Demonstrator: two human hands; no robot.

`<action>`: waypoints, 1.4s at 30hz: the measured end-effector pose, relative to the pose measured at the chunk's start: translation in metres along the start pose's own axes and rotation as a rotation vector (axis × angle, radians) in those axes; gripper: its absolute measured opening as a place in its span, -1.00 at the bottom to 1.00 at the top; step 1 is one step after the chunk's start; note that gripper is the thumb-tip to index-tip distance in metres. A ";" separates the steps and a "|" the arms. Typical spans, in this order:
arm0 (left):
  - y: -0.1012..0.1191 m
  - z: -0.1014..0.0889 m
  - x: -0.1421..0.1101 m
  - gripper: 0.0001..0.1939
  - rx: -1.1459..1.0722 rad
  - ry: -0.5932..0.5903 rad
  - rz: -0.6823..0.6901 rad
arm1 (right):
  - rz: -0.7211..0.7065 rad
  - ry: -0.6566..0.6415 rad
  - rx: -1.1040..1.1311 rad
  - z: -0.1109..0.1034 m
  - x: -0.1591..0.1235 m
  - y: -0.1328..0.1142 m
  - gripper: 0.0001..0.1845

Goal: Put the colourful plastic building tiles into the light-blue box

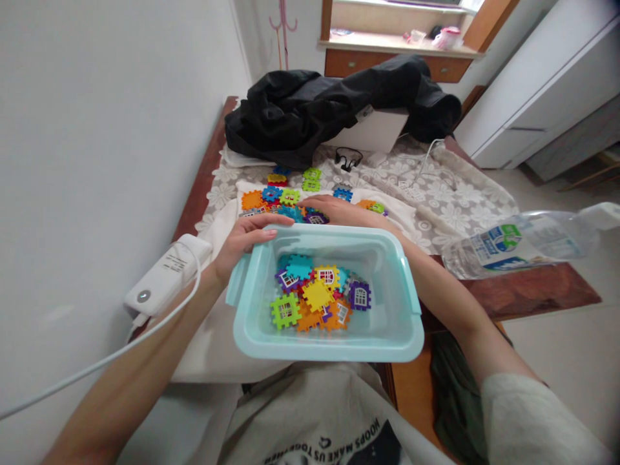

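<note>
Tub dead centre of the frame, pale turquoise, open side facing us, and down on its floor sits a bright heap of notched tiles: yellow, orange, lime, purple, turquoise, several with little window lattices. Left hand is on the upper-left corner of the tub, fingers closed on the rim, one stretched along the top edge. Over to the right hand, just above centre: back upward, beyond the far rim, fingers reaching left among loose pieces spread over the white cloth. Its fingertips are partly hidden, so whether they pinch anything, I can't tell.

Round the edges now! A black garment sprawls across the upper middle, with a black headset just below it on the flowered tablecloth. Mid-right, a clear bottle with a blue-and-green label leans over toward the frame's edge. Mid-left, a white device lies by the wall, a white cable sweeping down to the lower left.
</note>
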State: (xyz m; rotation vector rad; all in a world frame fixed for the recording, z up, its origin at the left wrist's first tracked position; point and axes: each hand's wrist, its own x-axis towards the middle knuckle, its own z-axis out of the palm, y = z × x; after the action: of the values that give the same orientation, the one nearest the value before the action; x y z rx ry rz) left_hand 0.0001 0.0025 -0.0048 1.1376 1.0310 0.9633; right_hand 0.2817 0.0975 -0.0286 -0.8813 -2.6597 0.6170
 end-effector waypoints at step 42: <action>0.000 0.003 -0.002 -0.60 -0.055 -0.003 -0.025 | 0.163 0.010 -0.084 0.005 0.004 0.017 -0.42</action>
State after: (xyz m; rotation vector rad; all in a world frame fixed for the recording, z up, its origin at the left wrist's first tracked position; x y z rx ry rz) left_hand 0.0021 -0.0003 -0.0042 1.0784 1.0076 0.9643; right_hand 0.2853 0.1101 -0.0404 -1.1310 -2.6396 0.5381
